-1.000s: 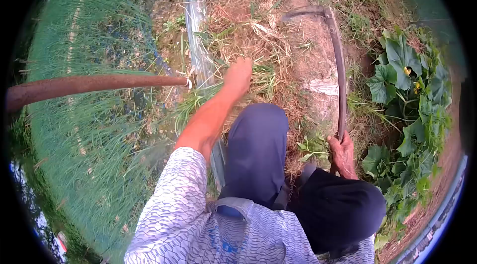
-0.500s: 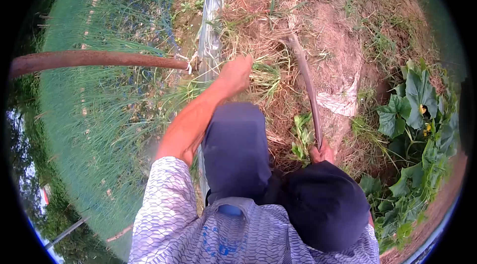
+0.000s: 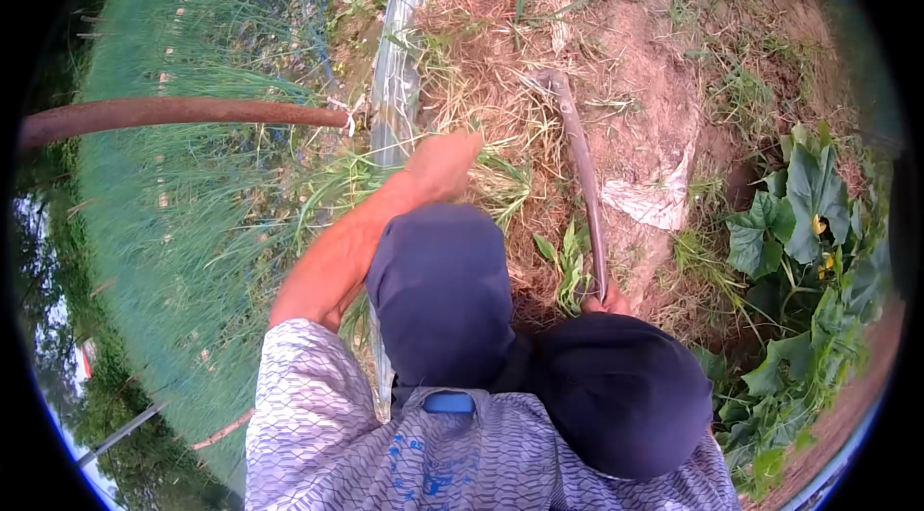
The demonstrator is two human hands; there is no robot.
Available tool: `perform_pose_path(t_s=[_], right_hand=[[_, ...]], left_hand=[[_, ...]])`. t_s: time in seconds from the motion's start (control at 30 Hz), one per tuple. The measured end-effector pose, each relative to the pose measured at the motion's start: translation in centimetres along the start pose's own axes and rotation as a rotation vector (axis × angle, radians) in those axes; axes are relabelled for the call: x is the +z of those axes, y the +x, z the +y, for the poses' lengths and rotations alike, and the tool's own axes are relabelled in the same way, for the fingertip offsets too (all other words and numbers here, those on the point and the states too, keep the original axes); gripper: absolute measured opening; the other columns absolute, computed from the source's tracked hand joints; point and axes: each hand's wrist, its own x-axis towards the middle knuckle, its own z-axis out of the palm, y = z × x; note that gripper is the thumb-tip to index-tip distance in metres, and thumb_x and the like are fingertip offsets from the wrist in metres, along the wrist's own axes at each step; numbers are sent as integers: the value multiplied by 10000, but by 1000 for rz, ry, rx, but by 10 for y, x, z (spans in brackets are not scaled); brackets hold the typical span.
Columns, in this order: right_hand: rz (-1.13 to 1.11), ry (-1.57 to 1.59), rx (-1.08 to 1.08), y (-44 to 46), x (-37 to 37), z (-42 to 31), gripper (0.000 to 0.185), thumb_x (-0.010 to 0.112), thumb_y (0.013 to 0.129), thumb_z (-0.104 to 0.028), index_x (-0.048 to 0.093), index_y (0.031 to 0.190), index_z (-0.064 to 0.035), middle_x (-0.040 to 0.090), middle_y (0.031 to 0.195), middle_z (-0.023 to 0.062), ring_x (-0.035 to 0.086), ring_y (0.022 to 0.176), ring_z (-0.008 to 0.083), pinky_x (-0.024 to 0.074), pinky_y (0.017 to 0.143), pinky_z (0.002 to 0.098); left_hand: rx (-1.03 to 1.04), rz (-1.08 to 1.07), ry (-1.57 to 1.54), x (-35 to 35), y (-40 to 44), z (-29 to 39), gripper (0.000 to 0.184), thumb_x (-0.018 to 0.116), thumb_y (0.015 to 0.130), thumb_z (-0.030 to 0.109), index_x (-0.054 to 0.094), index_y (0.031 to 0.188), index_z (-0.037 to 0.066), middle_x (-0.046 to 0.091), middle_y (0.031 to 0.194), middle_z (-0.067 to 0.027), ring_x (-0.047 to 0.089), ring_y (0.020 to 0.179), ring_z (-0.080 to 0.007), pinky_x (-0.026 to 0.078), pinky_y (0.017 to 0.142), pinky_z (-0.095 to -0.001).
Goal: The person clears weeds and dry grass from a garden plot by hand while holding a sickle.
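Observation:
My left hand (image 3: 445,165) is closed round a tuft of green grass (image 3: 500,186), whose blades show on both sides of the fist. My right hand (image 3: 608,301), partly hidden behind my right knee, is wrapped round the lower end of a long wooden handle (image 3: 583,174). The handle slants up and left to dry cut grass (image 3: 486,92), where its far end lies; the blade there is hardly visible. A leafy green weed (image 3: 572,266) stands just left of the handle, near my right hand.
A rusty pole (image 3: 183,112) reaches in from the left to a strip of clear plastic sheet (image 3: 393,59). Green netting (image 3: 125,251) with thin grass covers the left side. Broad-leaved vines (image 3: 789,222) with yellow flowers grow at the right. A pale plastic scrap (image 3: 653,203) lies on the soil.
The handle in my right hand has swung left and its head has come down into the dry grass. My left hand has drawn slightly back towards my knees, still closed.

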Motion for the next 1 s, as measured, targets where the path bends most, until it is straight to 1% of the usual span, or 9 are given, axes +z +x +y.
perform_pose_path(t_s=[0.07,0.23,0.43,0.6,0.7,0.73,0.83,0.87,1.0], right_hand=[[250,-796,-240,-3,12,-4,247,549,860,-31,528,1105,-47,468,651,-41,408,503,46,325,425,237],[414,-1110,-263,31,73,-53,114,547,861,-70,523,969,-42,488,641,-19,426,499,68,348,421,264],[496,-1619,-194,5,34,-35,196,543,877,-142,532,1026,-14,503,632,34,482,542,138,403,469,328],[560,-1240,-185,-53,6,-25,170,540,869,-118,536,1004,-14,514,646,35,491,556,135,411,485,320],[587,-1144,-188,-55,6,-28,154,538,865,-103,538,990,-14,520,655,35,496,565,132,416,495,315],[590,-1116,-187,-54,7,-28,149,537,863,-99,539,986,-14,522,658,35,498,568,132,417,499,314],[603,-1068,-192,-52,10,-29,134,536,859,-84,541,973,-15,529,666,35,504,577,129,422,508,309],[609,-1059,-190,-51,11,-29,129,535,858,-80,542,968,-15,531,669,36,505,580,129,424,512,307],[591,-1030,-195,-47,14,-33,110,532,852,-60,545,951,-15,539,680,36,512,591,125,430,525,301]], left_hand=[[126,-111,-11,13,-17,-1,228,581,796,53,548,1018,14,608,1005,-220,621,947,-399,507,799,-473],[136,-248,-75,98,-64,-19,375,614,744,56,498,1100,38,565,957,-190,611,910,-392,508,735,-459],[198,-47,5,44,-52,-20,307,583,728,8,492,1018,52,519,952,-186,592,818,-378,499,685,-463],[298,193,93,23,-11,-41,674,601,716,9,417,1355,117,457,1142,-206,616,850,-376,524,666,-462],[206,-8,210,7,28,-28,837,674,752,130,272,1486,137,424,1301,-223,639,916,-353,534,775,-435],[95,-50,235,5,38,-22,680,665,751,135,426,1387,113,461,1304,-243,657,883,-338,542,746,-433],[131,-57,238,12,53,-27,487,634,755,133,539,1226,56,518,1265,-259,662,862,-342,541,750,-441],[33,-197,200,16,50,-25,294,633,750,157,599,1004,12,601,1129,-243,663,825,-330,538,745,-445],[-41,-702,-144,25,16,-51,366,625,801,269,628,1033,-14,598,1140,-267,629,1007,-336,496,899,-450]])
